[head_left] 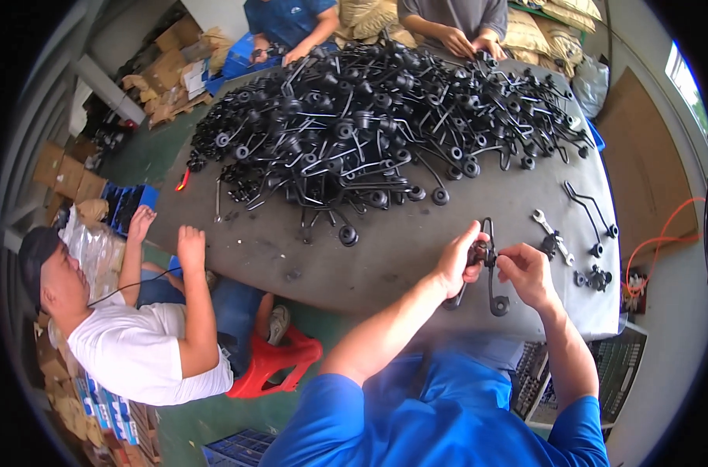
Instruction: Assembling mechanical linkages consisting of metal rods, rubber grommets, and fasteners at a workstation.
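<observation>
Over the near right part of the grey table [346,268], my left hand [455,263] is closed around a black bent-rod part [490,272] with a round ringed end hanging down. My right hand [528,272] is pinched against the same part's middle from the right; what sits between its fingertips is too small to make out. Right of my hands lies a silver open-ended wrench [540,220], with a black fitting [550,246] against it. Farther right are two loose bent rods [588,204] and a small black knobbed piece [599,279].
A big heap of black bent-rod parts [354,117] covers the far table. At the left lie another wrench [218,201] and a red cutter [183,180]. One person sits on a red stool [280,366] at the left; two others work behind the heap.
</observation>
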Motion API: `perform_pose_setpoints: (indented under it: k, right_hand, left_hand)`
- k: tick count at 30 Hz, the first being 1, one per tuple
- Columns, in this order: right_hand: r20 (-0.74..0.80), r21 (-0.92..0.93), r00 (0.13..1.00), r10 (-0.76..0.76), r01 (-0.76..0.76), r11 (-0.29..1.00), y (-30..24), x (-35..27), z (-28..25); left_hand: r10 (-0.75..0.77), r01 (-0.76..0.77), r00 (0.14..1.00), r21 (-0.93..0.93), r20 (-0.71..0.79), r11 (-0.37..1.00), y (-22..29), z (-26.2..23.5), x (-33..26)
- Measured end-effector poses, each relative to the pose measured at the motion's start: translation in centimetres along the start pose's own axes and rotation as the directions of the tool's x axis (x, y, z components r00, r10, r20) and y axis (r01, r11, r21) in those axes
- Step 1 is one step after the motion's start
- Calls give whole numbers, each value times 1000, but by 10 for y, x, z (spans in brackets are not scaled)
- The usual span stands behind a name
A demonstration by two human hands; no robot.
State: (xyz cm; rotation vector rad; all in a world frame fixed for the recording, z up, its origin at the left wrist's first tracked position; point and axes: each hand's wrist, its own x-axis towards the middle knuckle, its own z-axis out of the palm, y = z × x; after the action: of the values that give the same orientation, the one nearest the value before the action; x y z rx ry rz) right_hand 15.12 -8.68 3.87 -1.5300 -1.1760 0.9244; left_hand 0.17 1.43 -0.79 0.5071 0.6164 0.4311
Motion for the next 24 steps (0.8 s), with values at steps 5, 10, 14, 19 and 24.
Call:
perform_pose_setpoints:
  k: [5, 10, 14, 19, 24]
  right_hand:
    - [-8, -168, 987, 159, -158, 973, -1, 0, 3]
    - [77, -91, 997, 7, 0, 996, 3, 1, -4]
    - [252, -74, 900, 356, -349, 934, 9, 10, -13]
    - [173, -13, 965, 196, -197, 980, 2, 6, -4]
    - [170, -38, 927, 334, -333, 942, 3, 5, -5]
  left_hand:
    - [53, -52, 998, 57, -18, 997, -3, 2, 0]
    - [69, -67, 997, 89, -21, 994, -3, 3, -1]
    - [71, -68, 997, 98, -20, 993, -1, 5, 1]
    - [80, -79, 997, 116, -4, 990, -2, 3, -1]
    - [73, -71, 997, 118, -10, 990, -1, 6, -3]
